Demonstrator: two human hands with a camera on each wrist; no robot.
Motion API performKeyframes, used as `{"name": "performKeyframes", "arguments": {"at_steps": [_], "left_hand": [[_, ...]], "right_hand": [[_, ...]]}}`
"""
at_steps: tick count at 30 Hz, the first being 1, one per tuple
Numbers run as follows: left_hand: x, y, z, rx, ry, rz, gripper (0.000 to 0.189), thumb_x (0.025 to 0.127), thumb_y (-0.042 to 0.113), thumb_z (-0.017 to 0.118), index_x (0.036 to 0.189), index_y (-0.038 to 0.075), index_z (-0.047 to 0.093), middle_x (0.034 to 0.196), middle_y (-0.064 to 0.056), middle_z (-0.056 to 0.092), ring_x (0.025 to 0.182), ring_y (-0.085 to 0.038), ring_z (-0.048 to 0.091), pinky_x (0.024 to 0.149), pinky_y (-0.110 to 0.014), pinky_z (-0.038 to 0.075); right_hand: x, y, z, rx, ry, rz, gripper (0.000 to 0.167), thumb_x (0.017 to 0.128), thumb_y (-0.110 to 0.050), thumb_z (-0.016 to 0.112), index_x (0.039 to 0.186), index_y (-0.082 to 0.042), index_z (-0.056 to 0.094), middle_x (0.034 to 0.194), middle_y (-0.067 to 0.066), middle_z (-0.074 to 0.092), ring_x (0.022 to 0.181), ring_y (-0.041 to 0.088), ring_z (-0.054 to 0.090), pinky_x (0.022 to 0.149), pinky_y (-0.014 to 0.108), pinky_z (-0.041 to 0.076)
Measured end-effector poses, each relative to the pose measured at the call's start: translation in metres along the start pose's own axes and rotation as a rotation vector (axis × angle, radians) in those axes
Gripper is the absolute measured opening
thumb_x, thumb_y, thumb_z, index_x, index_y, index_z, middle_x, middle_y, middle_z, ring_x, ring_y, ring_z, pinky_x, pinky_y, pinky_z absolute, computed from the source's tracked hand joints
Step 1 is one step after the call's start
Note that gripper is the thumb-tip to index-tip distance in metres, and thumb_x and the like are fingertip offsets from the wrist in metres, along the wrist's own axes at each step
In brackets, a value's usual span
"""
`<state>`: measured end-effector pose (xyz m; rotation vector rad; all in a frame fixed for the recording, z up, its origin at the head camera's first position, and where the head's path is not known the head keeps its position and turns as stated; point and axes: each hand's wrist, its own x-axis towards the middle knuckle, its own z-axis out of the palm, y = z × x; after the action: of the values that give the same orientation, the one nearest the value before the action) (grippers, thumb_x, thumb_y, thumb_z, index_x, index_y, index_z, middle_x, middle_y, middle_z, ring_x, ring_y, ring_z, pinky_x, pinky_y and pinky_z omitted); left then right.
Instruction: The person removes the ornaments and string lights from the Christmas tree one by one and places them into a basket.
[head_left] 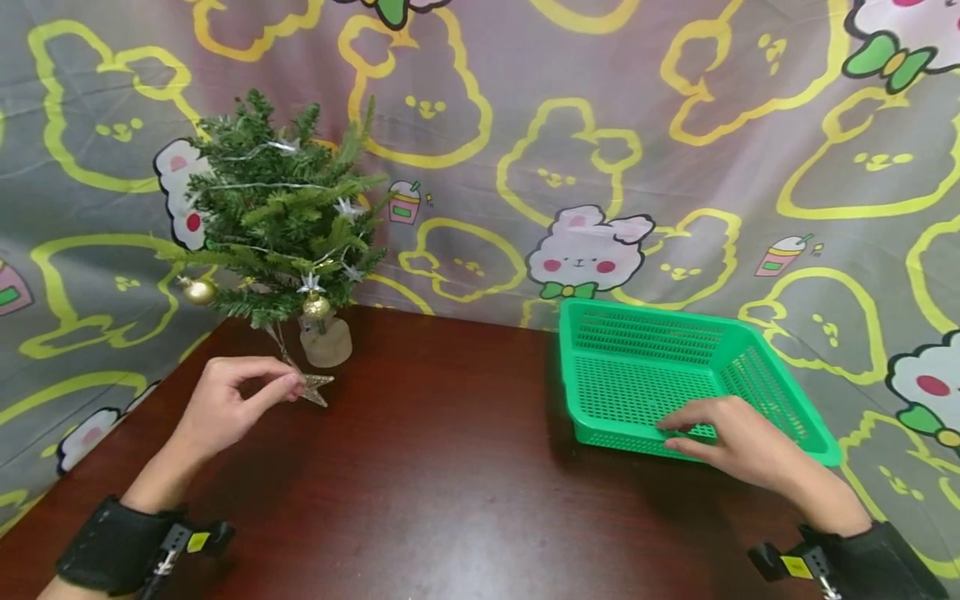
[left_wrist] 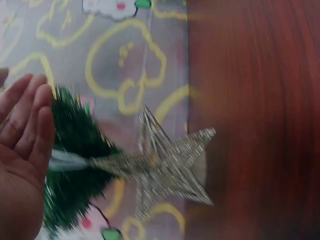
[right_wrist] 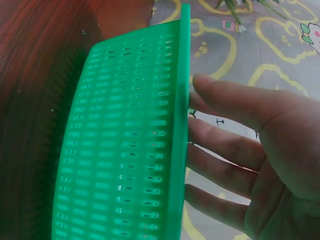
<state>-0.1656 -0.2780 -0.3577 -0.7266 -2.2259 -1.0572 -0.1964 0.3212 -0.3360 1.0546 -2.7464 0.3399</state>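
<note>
Beside the left hand (head_left: 221,408), whose grip cannot be told (its wrist view is blurred), the star (left_wrist: 167,170) low in front of the tree (head_left: 277,208) is best guided by a light pinch, while the green basket (head_left: 615,430) is loosely held at the rim by the right hand (head_left: 738,437), whose fingertips are partly hidden.

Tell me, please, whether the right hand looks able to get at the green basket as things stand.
Very likely yes: the right hand is at the near rim of the green basket, its fingers right by that edge, and nothing visible blocks the way.
</note>
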Motion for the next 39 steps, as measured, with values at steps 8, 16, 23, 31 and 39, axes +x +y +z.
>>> {"name": "performKeyframes", "arguments": {"at_steps": [8,16,23,31,39], "left_hand": [[-0.023,-0.033,-0.023,-0.227,0.195,-0.236,0.018,0.095,-0.01,0.053,0.082,-0.013,0.066,0.074,0.009,0.073,0.062,-0.005,0.068,0.058,-0.016,0.055],[-0.02,-0.076,-0.031,-0.237,0.268,-0.457,0.016,0.099,0.008,0.057,0.098,-0.002,0.071,0.082,0.016,0.074,0.073,0.0,0.069,0.067,-0.011,0.054],[0.002,-0.11,-0.029,-0.035,0.013,-0.675,0.057,0.1,0.031,0.059,0.142,-0.005,0.044,0.113,0.013,0.066,0.099,0.004,0.062,0.085,-0.016,0.051],[0.021,-0.128,-0.021,-0.092,-0.283,-0.805,0.086,0.097,0.049,0.057,0.158,0.004,0.016,0.155,-0.032,0.029,0.142,-0.052,0.027,0.11,-0.07,0.026],[0.025,-0.141,-0.014,-0.118,-0.429,-0.768,0.081,0.098,0.044,0.059,0.154,-0.004,0.026,0.159,-0.027,0.025,0.144,-0.048,0.027,0.109,-0.065,0.033]], "right_hand": [[-0.004,0.007,0.004,-0.023,0.043,-0.047,0.031,0.076,-0.012,0.083,0.101,-0.029,0.077,0.096,-0.016,0.075,0.09,0.004,0.07,0.071,0.022,0.057],[-0.004,0.01,0.006,-0.033,0.066,-0.074,0.038,0.072,-0.007,0.084,0.102,-0.029,0.077,0.097,-0.017,0.074,0.09,0.002,0.07,0.074,0.008,0.05],[-0.005,0.01,0.006,-0.01,0.047,-0.056,0.036,0.073,-0.007,0.084,0.102,-0.028,0.077,0.096,-0.014,0.075,0.089,0.0,0.069,0.069,0.018,0.056],[-0.005,0.01,0.005,0.012,0.048,-0.053,0.038,0.074,-0.005,0.083,0.104,-0.029,0.077,0.096,-0.015,0.074,0.089,-0.002,0.067,0.068,0.021,0.057],[-0.006,0.011,0.007,0.015,0.07,-0.066,0.039,0.073,-0.003,0.083,0.104,-0.027,0.078,0.094,-0.015,0.074,0.086,-0.002,0.067,0.067,0.014,0.052]]}}
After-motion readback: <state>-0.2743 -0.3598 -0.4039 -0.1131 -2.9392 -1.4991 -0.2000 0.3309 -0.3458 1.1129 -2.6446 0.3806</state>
